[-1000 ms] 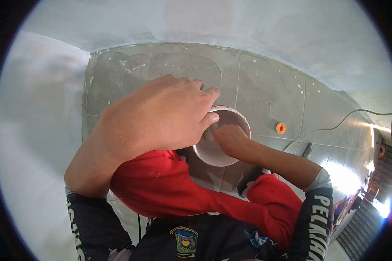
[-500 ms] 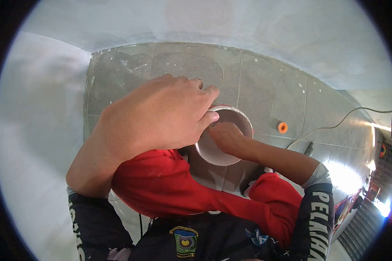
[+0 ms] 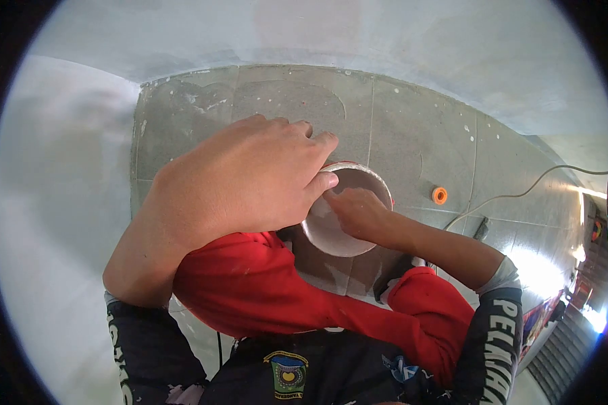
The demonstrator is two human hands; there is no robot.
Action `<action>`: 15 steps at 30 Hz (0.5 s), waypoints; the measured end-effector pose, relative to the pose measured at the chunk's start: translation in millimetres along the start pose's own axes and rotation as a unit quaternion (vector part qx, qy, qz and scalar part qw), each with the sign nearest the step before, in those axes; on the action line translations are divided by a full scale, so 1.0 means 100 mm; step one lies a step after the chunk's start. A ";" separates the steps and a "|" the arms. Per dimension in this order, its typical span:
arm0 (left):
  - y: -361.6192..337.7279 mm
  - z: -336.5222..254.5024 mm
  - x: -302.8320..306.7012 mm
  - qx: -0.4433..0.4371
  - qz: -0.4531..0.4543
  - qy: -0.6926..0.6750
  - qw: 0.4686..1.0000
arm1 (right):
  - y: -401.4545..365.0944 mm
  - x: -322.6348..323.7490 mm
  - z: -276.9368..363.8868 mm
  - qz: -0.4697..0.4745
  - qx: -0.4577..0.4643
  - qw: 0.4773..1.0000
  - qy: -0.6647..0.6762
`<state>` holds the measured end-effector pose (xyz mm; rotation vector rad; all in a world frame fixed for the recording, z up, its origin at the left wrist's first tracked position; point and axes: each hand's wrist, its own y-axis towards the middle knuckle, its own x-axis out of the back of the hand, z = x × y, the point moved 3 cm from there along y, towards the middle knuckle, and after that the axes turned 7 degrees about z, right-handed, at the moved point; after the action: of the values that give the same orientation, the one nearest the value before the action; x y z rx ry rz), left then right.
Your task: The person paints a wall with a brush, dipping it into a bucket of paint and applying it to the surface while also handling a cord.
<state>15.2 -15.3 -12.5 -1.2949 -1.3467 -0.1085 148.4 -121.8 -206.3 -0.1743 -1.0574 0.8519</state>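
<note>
My left hand (image 3: 270, 169), large and close to the camera, is held back-up with curled fingers beside and partly over the bucket (image 3: 387, 194). Its thumb overlaps the rim in view. Whatever its fingers hold is hidden beneath it. Lower down, my right hand (image 3: 359, 212) is over the bucket's mouth, fingers bent and pointing left toward the left thumb. Its fingertips are partly covered, so what they hold cannot be made out. The round bucket has a whitish, smeared rim and a pale inside, and it stands on the floor between my legs.
Grey floor tiles (image 3: 290, 101) with white spatters meet pale walls (image 3: 358, 34) ahead and to the left. An orange ring-shaped roll (image 3: 440, 196) lies right of the bucket. Beyond it a pale cable (image 3: 503, 197) crosses the floor. My red-trousered legs (image 3: 263, 283) flank the bucket.
My right hand has shifted slightly up and right within the bucket's mouth, and its forearm has moved a little right. The left hand is almost unmoved.
</note>
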 end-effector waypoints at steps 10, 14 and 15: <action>0.02 0.01 -0.01 0.002 0.003 0.002 1.000 | -0.10 0.08 0.00 -0.016 0.009 1.000 0.018; 0.01 0.01 -0.01 -0.001 -0.001 0.000 1.000 | -0.15 0.12 -0.03 -0.033 0.018 0.999 0.025; 0.01 0.02 -0.02 0.000 0.000 0.000 1.000 | -0.16 0.14 -0.03 -0.043 0.023 0.998 0.028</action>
<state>14.6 -14.7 -15.0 -1.2951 -1.3474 -0.1096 162.5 -122.7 -190.0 -0.1126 -0.9858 0.7876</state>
